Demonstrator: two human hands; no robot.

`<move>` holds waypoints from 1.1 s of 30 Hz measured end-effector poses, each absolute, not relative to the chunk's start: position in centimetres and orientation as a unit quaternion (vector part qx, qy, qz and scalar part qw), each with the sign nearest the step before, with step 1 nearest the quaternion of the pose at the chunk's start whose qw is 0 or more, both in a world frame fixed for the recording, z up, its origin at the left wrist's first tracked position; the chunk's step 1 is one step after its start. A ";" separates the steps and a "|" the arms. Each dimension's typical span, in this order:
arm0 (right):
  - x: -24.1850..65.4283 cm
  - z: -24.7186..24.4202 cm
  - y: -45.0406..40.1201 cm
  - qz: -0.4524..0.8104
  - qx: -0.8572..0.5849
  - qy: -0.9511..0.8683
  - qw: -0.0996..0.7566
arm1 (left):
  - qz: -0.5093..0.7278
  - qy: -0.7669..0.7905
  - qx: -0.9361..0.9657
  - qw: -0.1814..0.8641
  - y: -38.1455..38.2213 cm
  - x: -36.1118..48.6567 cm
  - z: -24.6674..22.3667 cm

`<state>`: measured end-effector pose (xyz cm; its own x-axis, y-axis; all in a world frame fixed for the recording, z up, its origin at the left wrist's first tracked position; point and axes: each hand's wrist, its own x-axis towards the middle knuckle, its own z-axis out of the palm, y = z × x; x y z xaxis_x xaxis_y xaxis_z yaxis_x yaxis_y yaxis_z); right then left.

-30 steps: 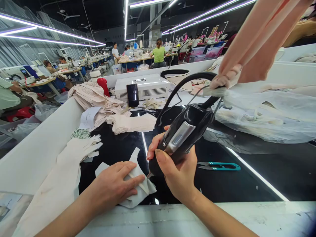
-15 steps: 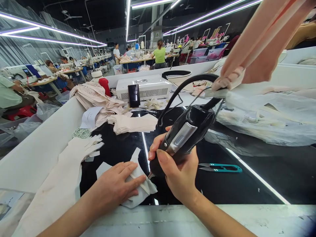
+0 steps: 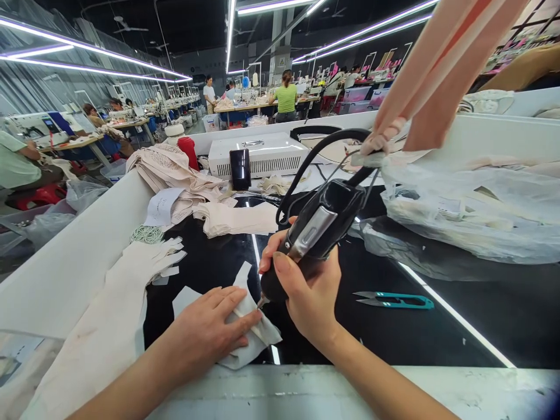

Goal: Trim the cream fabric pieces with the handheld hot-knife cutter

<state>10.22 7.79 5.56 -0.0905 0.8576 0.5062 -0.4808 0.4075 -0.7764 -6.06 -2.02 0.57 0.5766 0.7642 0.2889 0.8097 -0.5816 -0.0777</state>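
My left hand lies flat, fingers stretched out, pressing a small pale fabric piece onto the black tabletop. The fabric is folded and layered, and part of it is hidden under that hand. In my right hand is a black corded handheld tool with a silver side lever and a narrow metal tip. Its tip points down at the fabric, close to my left fingertips; whether it touches, I cannot tell. A pink cloth strip is tied round the tool's cable end. Teal thread snips lie right of my right hand.
Stacked pale fabric pieces lie on the left and farther back. Behind them stand a phone and a white vented box. A clear plastic bag fills the right. White side walls edge the table. People work beyond.
My right hand and the tool have shifted slightly left, the tip moving nearer my left fingers. The pink strip has swung left. My left hand stays on the fabric.
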 end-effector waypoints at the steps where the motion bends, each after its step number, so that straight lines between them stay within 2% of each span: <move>1: 10.2 5.5 7.7 0.514 -0.179 -0.530 0.650 | -0.112 -0.446 -0.882 0.102 -2.0 -6.0 0.5; 16: 9.4 5.6 8.2 0.500 -0.207 -0.531 0.652 | -0.133 -0.465 -0.871 0.089 -2.5 -5.4 0.2; 21: 10.1 5.6 7.9 0.508 -0.166 -0.532 0.656 | -0.172 -0.468 -0.865 0.062 -1.8 -6.1 0.7; 28: 10.4 5.3 7.8 0.499 -0.159 -0.540 0.659 | -0.163 -0.404 -0.898 -0.061 2.6 -8.2 0.8; 33: 10.8 5.3 7.6 0.504 -0.157 -0.532 0.662 | -0.156 -0.405 -0.897 -0.080 2.8 -9.2 0.5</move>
<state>10.76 7.60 5.25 -0.0734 0.8347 0.5458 -0.5005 0.4425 -0.7441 -9.20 2.76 0.49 0.6232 0.7516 0.2159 0.7015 -0.6593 0.2706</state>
